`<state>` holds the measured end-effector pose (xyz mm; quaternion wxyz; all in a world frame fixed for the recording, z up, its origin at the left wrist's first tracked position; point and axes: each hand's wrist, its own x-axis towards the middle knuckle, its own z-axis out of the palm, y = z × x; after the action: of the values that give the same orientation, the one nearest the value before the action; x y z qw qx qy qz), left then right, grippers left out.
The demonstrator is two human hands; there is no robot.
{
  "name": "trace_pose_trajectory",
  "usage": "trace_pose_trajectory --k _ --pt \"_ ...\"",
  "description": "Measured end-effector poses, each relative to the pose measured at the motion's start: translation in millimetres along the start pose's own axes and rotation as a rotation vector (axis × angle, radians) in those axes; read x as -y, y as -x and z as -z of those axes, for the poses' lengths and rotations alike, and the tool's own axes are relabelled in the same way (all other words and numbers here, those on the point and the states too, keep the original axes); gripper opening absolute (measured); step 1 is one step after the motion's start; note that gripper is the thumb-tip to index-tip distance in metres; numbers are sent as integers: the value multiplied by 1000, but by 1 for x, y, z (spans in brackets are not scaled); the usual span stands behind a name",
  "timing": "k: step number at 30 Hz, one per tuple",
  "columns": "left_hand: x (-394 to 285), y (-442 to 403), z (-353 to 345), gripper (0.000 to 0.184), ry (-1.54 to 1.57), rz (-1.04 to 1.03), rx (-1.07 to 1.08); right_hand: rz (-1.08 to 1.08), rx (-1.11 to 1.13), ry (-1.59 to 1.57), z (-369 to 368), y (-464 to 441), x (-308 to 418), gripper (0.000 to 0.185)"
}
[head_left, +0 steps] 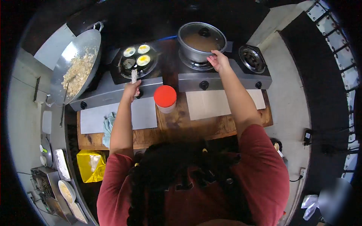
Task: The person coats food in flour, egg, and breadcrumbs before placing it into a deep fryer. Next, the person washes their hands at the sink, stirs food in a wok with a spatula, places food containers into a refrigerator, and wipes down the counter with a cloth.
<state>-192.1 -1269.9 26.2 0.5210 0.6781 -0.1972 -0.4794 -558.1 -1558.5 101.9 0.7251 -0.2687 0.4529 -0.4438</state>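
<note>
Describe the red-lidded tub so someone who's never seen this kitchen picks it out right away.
Find the wooden table with the stoves along its far side. Between the two pale sheets on it stands a round tub. Its solid orange-red lid sets it apart from the nearby metal pot, whose cover is see-through.

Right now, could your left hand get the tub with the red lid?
Probably, yes: the tub stands close beside the left hand, with nothing seeming to block it. But that hand holds the egg pan's handle, so it would likely need to let go first.
</note>
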Motion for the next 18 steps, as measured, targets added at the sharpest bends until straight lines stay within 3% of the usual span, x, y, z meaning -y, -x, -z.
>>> trace_pose_trajectory --k 3,9,18 --pt "3 4 -9 22 -40 -105 -55 17 -82 -108 -11 0 4 23" --pt "-11 16 -22 25 -50 -91 -110 204 -118 -239 -13 -15 -7 13" --pt "-37 36 -48 23 -13 -82 -60 217 -215 -300 33 27 7 13"
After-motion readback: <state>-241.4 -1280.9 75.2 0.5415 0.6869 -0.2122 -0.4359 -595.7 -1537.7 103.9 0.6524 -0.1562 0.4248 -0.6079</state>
